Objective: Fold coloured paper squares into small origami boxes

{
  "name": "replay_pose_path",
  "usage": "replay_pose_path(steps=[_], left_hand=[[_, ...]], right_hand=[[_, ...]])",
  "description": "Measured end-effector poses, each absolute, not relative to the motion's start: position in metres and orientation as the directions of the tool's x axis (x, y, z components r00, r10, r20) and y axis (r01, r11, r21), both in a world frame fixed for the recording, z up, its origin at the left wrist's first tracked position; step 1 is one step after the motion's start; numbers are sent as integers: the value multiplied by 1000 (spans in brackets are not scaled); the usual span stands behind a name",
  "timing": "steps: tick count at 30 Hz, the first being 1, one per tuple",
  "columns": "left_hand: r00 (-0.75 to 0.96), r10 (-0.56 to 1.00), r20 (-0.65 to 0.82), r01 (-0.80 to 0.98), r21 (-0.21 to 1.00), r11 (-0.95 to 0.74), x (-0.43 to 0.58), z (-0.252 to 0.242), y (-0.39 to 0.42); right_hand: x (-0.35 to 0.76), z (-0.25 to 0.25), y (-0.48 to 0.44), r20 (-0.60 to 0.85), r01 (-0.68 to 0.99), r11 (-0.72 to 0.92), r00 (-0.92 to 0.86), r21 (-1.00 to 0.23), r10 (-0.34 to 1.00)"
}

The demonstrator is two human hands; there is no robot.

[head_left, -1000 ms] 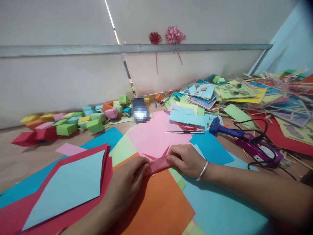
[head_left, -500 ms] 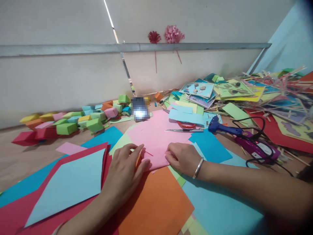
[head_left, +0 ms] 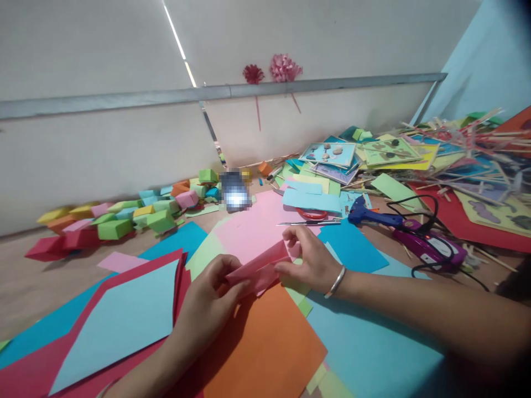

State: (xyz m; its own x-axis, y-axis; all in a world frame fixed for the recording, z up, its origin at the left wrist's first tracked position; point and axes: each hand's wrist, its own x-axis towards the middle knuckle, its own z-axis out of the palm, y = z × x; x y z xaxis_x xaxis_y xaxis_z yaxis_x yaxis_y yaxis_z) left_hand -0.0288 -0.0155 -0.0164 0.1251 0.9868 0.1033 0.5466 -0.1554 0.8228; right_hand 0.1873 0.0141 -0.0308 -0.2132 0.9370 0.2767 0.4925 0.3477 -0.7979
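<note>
Between my two hands is a folded piece of pink paper (head_left: 263, 269), lifted a little and partly open along its fold. My left hand (head_left: 222, 290) pinches its left end, thumb in front and fingers behind. At the other end my right hand (head_left: 309, 260), with a silver bangle on the wrist, grips it between thumb and fingers. An orange sheet (head_left: 261, 342) lies just below the paper. Behind it, a larger pink sheet (head_left: 244, 232) is flat on the surface. A thin craft knife (head_left: 309, 223) and red-handled scissors (head_left: 317, 214) lie beyond my right hand.
Light blue and red sheets (head_left: 124, 315) lie at left, with coloured paper blocks (head_left: 116, 229) behind. A blue glue gun (head_left: 375, 213) and a purple device (head_left: 431, 246) with black cable are at right. Sticks and picture cards (head_left: 329, 153) pile up behind. A phone (head_left: 235, 190) stands near the wall.
The pink paper has come up off the sheet beneath and its fold has opened. My right hand has shifted its grip, fingers now higher on the paper's right end. The view has tilted slightly.
</note>
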Motion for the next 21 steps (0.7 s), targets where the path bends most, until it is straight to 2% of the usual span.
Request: replay_pose_path(steps=[2, 5, 9, 13, 17, 21], left_hand=[[81, 994, 76, 472, 875, -105, -29, -16, -18], [27, 999, 40, 339, 940, -47, -27, -13, -21], [62, 998, -8, 259, 966, -8, -22, -9, -24], [122, 982, -146, 218, 969, 117, -20, -11, -25], [90, 987, -137, 204, 972, 116, -22, -15, -25], [154, 975, -159, 202, 971, 126, -22, -13, -24]], right_hand=[[188, -30, 17, 158, 343, 246, -266, -906, 951], [189, -27, 17, 28, 237, 119, -357, -964, 934], [188, -23, 14, 35, 100, 71, -325, -992, 945], [189, -21, 13, 43, 56, 65, -317, -996, 947], [191, -21, 13, -1, 61, 20, -334, -998, 942], [190, -20, 12, -79, -17, -94, -401, -995, 912]])
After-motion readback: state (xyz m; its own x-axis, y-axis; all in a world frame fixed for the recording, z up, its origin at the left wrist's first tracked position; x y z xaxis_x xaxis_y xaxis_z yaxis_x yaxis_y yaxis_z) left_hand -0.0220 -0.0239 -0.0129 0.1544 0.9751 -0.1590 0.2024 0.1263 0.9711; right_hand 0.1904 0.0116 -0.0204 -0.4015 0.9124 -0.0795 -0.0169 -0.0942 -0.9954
